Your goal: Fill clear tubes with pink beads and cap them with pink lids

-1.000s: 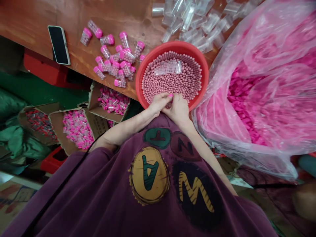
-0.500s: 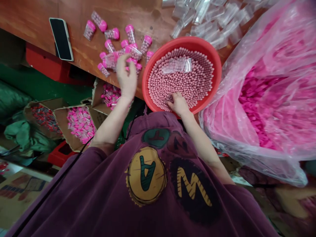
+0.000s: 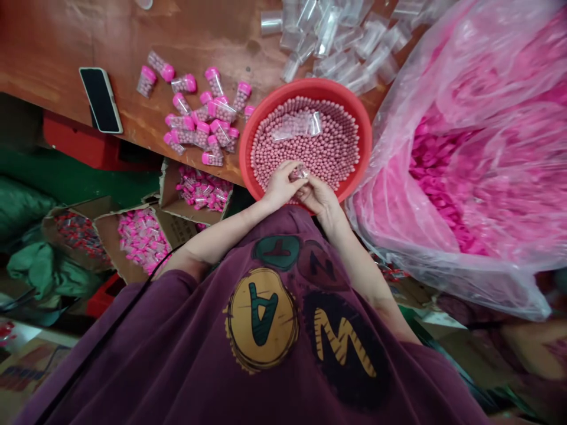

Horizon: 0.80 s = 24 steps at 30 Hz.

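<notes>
A red basin [image 3: 359, 115] on the wooden table is full of small pink balls [image 3: 323, 150], with two clear empty tubes [image 3: 297, 125] lying on top. My left hand [image 3: 280, 186] and my right hand [image 3: 319, 198] meet over the basin's near rim. Both are closed around one small clear tube [image 3: 300, 173] with pink balls in it. Left of the basin lies a heap of filled tubes with pink caps [image 3: 201, 121].
A black phone [image 3: 101, 99] lies near the table's left edge. Several empty clear tubes [image 3: 336, 41] are piled behind the basin. A big plastic bag of pink caps [image 3: 469, 165] fills the right. Open cardboard boxes [image 3: 142, 236] of capped tubes stand below the table.
My left hand has come back from the heap of capped tubes to the basin's near rim. Both hands now hold a clear tube together.
</notes>
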{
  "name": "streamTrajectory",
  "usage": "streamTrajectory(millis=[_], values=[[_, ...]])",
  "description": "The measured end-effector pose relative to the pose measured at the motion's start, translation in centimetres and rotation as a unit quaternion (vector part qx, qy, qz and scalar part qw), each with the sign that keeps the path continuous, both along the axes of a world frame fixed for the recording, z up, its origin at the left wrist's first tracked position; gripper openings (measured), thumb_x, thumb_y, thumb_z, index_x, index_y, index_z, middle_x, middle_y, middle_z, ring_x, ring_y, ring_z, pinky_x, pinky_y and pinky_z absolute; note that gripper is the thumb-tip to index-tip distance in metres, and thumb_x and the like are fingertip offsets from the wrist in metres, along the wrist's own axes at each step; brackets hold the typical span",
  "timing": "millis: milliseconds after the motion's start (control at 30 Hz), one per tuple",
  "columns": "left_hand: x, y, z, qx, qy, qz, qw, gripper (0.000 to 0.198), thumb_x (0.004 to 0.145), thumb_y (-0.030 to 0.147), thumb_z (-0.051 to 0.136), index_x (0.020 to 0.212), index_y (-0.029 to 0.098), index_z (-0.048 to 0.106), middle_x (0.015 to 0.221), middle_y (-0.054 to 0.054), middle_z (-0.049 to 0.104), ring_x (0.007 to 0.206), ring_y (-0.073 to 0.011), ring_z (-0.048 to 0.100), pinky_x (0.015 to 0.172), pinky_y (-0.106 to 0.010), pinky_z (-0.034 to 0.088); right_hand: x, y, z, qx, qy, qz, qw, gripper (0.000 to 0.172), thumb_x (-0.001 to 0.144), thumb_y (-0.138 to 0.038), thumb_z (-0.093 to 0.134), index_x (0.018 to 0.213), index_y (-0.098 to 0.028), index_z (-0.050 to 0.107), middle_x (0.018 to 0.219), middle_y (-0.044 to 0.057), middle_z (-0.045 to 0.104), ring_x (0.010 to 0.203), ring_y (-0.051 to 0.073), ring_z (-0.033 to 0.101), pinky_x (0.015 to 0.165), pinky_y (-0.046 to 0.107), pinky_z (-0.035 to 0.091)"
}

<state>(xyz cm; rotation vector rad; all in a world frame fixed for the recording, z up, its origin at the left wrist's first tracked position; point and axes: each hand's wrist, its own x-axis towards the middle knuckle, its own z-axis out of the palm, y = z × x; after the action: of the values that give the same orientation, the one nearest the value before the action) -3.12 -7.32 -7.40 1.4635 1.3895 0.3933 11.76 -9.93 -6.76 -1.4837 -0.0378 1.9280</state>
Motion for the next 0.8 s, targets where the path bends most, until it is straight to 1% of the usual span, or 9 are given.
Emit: streamTrajectory(millis=[133,200,267,333,400,533,633,700,800], values=[[-1.1,1.4,1.5,0.029,0.148,-0.11,0.982,0.041,0.107,0.012,0.072,0.148,0.015,0.078,0.152,-0.019,0.078,0.143,-0.0328,0.076,0.128,-0.045,0.061,-0.2,-1.2,0.4,0.015,-0.157,0.131,0.979,0.026,0.106,-0.05,0.083,0.106,-0.028,0.068,0.079,-0.003,0.072,0.06,0.017,0.064,0.055,0.028,0.049],[-1.5,2.3,2.0,0.045,0.252,-0.178,0.95,0.041,0.111,0.007,0.057,0.146,0.01,0.078,0.157,-0.024,0.074,0.146,-0.0373,0.073,0.127,-0.048,0.059,0.1,-2.1,1.2,0.097,-0.275,0.198,0.936,0.027,0.107,-0.053,0.079,0.102,-0.029,0.068,0.08,-0.001,0.073,0.07,0.021,0.069,0.064,0.034,0.057],[-1.1,3.0,2.1,0.049,0.321,-0.24,0.915,0.05,0.111,0.001,0.04,0.144,0.006,0.077,0.157,-0.028,0.072,0.147,-0.0399,0.071,0.123,-0.05,0.059,1.2,-2.9,2.2,0.197,-0.358,0.241,0.881,0.035,0.11,-0.057,0.071,0.09,-0.029,0.066,0.084,0.004,0.073,0.084,0.025,0.072,0.083,0.04,0.062],[0.3,3.2,1.8,0.043,0.338,-0.284,0.896,0.057,0.111,-0.001,0.031,0.145,0.004,0.076,0.154,-0.03,0.074,0.144,-0.0395,0.072,0.118,-0.048,0.06,3.5,-3.6,2.9,0.242,-0.42,0.232,0.843,0.048,0.113,-0.063,0.063,0.079,-0.03,0.059,0.084,0.005,0.07,0.087,0.027,0.07,0.091,0.044,0.061],[2.4,3.0,1.3,0.031,0.316,-0.306,0.897,0.058,0.109,-0.003,0.031,0.145,0.005,0.076,0.153,-0.029,0.074,0.141,-0.0379,0.073,0.117,-0.046,0.06,7.3,-4.1,3.0,0.22,-0.49,0.174,0.825,0.054,0.116,-0.069,0.055,0.077,-0.031,0.052,0.081,0.004,0.064,0.084,0.028,0.066,0.087,0.044,0.058],[6.2,2.2,0.4,0.017,0.216,-0.281,0.935,0.049,0.102,-0.003,0.044,0.135,0.009,0.078,0.154,-0.027,0.073,0.141,-0.0372,0.073,0.126,-0.049,0.058,18.1,-3.4,1.1,0.093,-0.632,0.034,0.769,0.044,0.119,-0.06,0.049,0.086,-0.033,0.054,0.082,0.002,0.066,0.087,0.027,0.066,0.09,0.043,0.058],[6.5,2.0,0.2,0.008,0.121,-0.218,0.969,0.04,0.102,0.007,0.058,0.136,0.014,0.078,0.154,-0.022,0.075,0.14,-0.034,0.073,0.13,-0.048,0.058,24.1,-1.3,-1.6,0.052,-0.642,0.032,0.764,0.033,0.12,-0.046,0.049,0.093,-0.031,0.061,0.09,0.005,0.075,0.099,0.023,0.068,0.107,0.042,0.06],[5.6,2.1,0.5,0.014,0.081,-0.178,0.981,0.043,0.102,0.014,0.062,0.143,0.018,0.076,0.157,-0.019,0.076,0.146,-0.033,0.071,0.135,-0.05,0.055,25.8,0.3,-3.3,0.048,-0.632,0.055,0.771,0.027,0.116,-0.04,0.056,0.095,-0.027,0.068,0.099,0.009,0.08,0.107,0.023,0.069,0.119,0.045,0.058],[3.7,2.2,1.1,0.023,0.044,-0.137,0.989,0.051,0.101,0.019,0.066,0.151,0.019,0.074,0.164,-0.018,0.076,0.158,-0.0338,0.067,0.143,-0.054,0.047,25.6,2.2,-5.0,0.046,-0.615,0.09,0.782,0.006,0.101,-0.025,0.068,0.1,-0.021,0.073,0.117,0.017,0.082,0.121,0.028,0.072,0.131,0.057,0.053]])
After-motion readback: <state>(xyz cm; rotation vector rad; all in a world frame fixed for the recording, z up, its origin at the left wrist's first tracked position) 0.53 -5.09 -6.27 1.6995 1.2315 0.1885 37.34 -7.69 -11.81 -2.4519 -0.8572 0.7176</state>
